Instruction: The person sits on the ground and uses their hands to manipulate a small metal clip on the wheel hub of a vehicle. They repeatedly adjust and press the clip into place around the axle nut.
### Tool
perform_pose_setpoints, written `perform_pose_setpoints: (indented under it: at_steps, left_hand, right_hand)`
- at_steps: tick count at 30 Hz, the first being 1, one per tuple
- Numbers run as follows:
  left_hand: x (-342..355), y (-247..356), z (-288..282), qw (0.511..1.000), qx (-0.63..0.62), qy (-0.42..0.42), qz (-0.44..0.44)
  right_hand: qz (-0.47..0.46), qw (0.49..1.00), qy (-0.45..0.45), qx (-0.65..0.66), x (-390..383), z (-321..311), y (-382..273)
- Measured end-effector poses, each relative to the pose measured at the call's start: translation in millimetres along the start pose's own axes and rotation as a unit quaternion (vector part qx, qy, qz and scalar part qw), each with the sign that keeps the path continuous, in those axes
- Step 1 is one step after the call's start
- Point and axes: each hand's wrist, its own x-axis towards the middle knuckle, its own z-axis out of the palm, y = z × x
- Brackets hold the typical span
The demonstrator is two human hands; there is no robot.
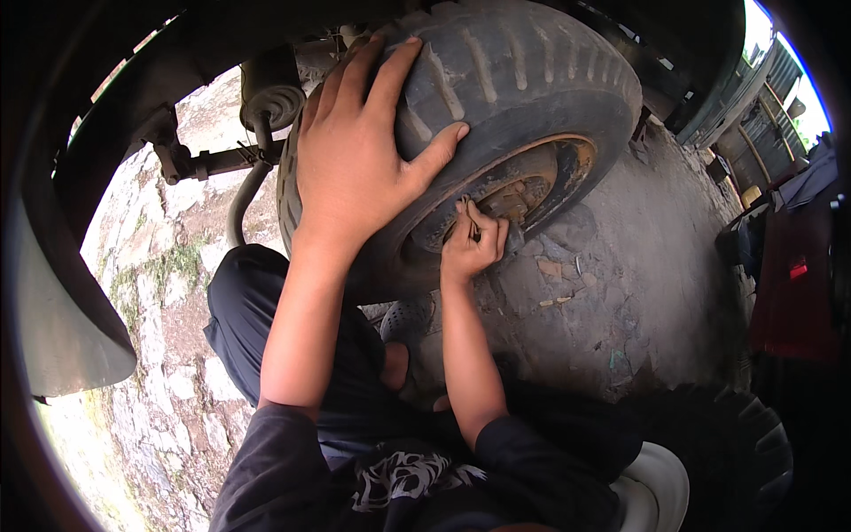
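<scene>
A large worn black tyre [532, 62] on a rusty rim [576, 158] stands mounted under a dark vehicle body. My left hand [359, 155] lies on the tread and upper sidewall, fingers spread. Lower and further right, my right hand [472, 239] is at the rusty hub [523, 191] inside the rim, its fingers curled around a small metal object at the hub that I cannot make out clearly.
A muffler [269, 105] with a bent pipe [239, 208] is left of the tyre. My bent knee [241, 293] is below. A spare tyre [731, 443] with a white rim [660, 479] lies at the lower right, near a dark red object [789, 301]. Concrete ground [638, 248] surrounds the wheel.
</scene>
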Motion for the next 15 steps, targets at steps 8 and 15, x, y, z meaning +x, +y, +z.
perform_pose_setpoints:
  at_steps: [8, 15]
  left_hand:
    - [0, 2, -5, 1.000, 0.002, -0.017, -0.013]
    - [-1, 6, -10, 1.000, 0.011, -0.013, -0.013]
  right_hand:
    - [0.013, 1.000, 0.012, 0.001, -37, -5, 16]
    - [0.093, 0.995, -0.002, 0.022, -74, -10, 24]
